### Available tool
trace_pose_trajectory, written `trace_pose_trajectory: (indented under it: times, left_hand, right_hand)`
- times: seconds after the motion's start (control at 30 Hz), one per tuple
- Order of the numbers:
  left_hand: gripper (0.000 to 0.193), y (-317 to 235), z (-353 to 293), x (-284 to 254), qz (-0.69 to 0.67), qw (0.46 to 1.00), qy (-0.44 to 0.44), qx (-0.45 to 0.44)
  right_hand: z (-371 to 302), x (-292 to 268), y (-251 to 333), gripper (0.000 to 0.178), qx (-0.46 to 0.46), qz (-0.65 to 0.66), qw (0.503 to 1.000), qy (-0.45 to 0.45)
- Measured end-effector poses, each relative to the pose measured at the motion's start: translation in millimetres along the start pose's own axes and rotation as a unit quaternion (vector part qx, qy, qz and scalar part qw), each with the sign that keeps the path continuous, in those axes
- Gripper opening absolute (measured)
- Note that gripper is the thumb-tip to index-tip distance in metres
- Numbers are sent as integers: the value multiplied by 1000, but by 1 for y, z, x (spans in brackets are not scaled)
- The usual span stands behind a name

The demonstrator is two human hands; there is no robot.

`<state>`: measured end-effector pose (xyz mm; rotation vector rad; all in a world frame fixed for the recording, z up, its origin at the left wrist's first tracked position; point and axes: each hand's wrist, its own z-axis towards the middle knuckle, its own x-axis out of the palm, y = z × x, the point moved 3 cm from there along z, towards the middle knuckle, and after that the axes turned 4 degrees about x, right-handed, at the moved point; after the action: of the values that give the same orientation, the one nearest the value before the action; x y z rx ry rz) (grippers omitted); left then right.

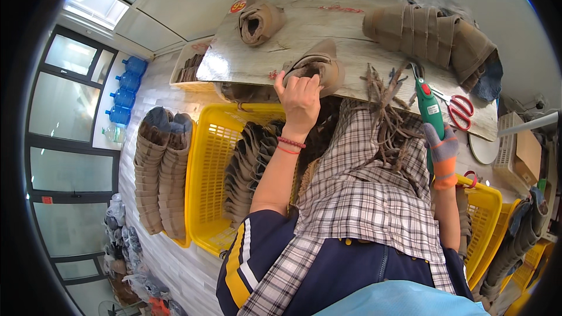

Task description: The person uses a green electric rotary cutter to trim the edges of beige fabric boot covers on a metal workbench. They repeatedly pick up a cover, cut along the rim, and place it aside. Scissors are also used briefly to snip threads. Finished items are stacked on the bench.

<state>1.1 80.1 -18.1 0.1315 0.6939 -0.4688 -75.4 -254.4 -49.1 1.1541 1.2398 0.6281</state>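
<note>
Brown fleece-lined piece (333, 72) sits just beyond the left fingers (300, 85), its near rim pinched between them.

Fabric piece (332, 71) on table (328, 23), scissors (451, 101) right, basket (208, 181) left

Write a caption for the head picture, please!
Bare left fingers touch a brown shoe upper; gloved right fingers hold a green tool.

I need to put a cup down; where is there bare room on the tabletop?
The tabletop is bare midway, between the far-left brown piece and the brown stack; a smaller patch lies left of the left hand. The near right is crowded: dark strips, green tool, red-handled scissors.
</note>
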Motion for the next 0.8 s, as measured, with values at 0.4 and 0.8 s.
trace_pose_trajectory:
  times: [0.4,0.8]
  left_hand:
    - [7,45,16,-51,183,972,-144,6]
    - [12,109,128,-10,206,942,-264,-26]
  right_hand:
    - [-8,4,-19,25,-55,-5,998,-15]
    - [-9,5,-13,36,8,24,1000,-11]
